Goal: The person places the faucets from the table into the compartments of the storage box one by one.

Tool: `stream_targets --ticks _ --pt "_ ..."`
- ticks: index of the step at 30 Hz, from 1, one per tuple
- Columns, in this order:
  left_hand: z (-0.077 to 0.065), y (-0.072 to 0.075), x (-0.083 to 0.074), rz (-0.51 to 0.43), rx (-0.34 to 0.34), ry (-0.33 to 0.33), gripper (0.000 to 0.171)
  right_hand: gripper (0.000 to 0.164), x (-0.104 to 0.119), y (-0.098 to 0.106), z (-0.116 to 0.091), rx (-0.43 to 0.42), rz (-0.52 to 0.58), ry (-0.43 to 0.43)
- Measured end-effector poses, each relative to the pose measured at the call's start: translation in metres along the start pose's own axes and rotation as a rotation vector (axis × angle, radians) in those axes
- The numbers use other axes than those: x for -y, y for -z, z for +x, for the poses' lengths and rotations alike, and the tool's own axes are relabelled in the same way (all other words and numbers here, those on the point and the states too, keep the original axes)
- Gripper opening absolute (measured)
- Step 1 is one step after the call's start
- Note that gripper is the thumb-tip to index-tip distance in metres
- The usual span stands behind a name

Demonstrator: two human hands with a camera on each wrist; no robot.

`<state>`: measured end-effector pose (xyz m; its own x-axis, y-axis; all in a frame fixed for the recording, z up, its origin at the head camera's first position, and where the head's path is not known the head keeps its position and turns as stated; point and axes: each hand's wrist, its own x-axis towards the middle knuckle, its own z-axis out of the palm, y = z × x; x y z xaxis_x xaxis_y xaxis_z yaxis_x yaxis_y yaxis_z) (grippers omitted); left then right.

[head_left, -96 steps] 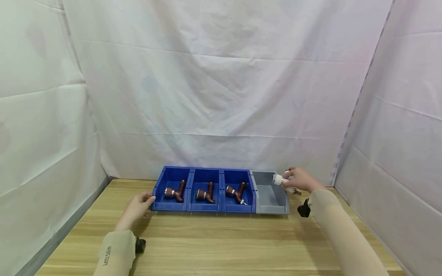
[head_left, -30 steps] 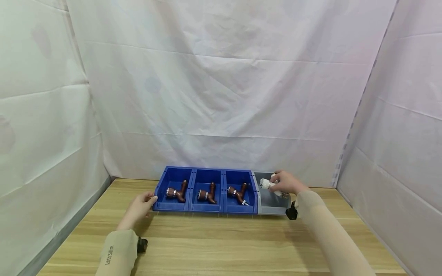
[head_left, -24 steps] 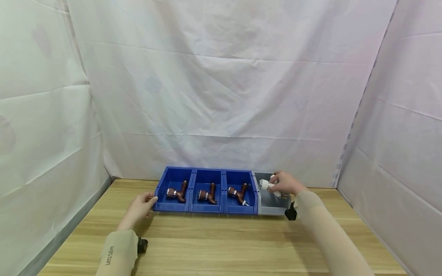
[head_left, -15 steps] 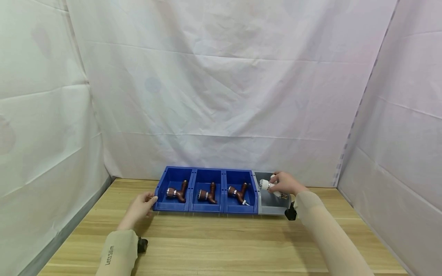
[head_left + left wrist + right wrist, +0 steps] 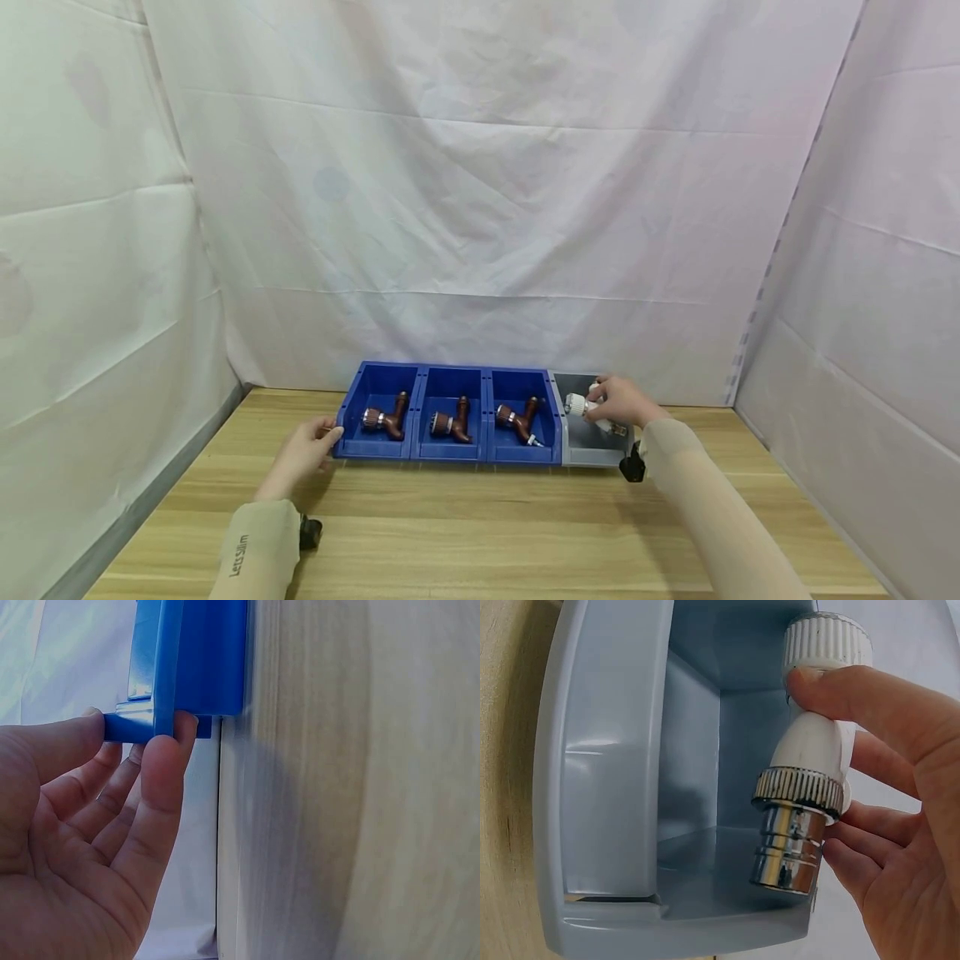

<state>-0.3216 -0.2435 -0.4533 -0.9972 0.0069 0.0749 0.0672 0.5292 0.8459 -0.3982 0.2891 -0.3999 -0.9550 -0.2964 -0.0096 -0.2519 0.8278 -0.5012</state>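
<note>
My right hand [image 5: 626,400] holds a white tap [image 5: 810,746] over the grey bin [image 5: 588,457], the thumb just below its ribbed white knob. A chrome hose connector [image 5: 789,847] on the tap points toward the bin's near side. At the row's other end my left hand [image 5: 300,446] pinches the outer edge of the leftmost blue bin [image 5: 371,450] between thumb and fingers. Inside that bin lies a brown tap [image 5: 390,423]. Similar brown taps lie in the middle blue bin [image 5: 448,452] and the right blue bin [image 5: 517,454], the latter with a pale tip on its spout.
The bins stand side by side near the back of the wooden table [image 5: 465,533]. A white cloth [image 5: 480,208] hangs close behind them, with more cloth on both sides. Dark wrist cameras sit below both hands.
Compared with about three seconds ago, my right hand has carried the white tap left, from the grey bin's outer side to above its inside. Over the last second both hands stay nearly still.
</note>
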Motion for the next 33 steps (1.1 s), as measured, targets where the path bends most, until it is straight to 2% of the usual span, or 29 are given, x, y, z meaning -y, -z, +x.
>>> stream_targets --ticks 14,33 --pt "0.0028 -0.0004 0.0059 0.005 0.007 0.005 0.031 0.031 -0.0018 -0.0044 -0.0001 0.007 -0.013 -0.006" --pt "0.0033 -0.0001 0.0047 -0.015 0.015 0.026 0.031 0.032 -0.0013 -0.0083 0.0022 0.019 -0.062 -0.017"
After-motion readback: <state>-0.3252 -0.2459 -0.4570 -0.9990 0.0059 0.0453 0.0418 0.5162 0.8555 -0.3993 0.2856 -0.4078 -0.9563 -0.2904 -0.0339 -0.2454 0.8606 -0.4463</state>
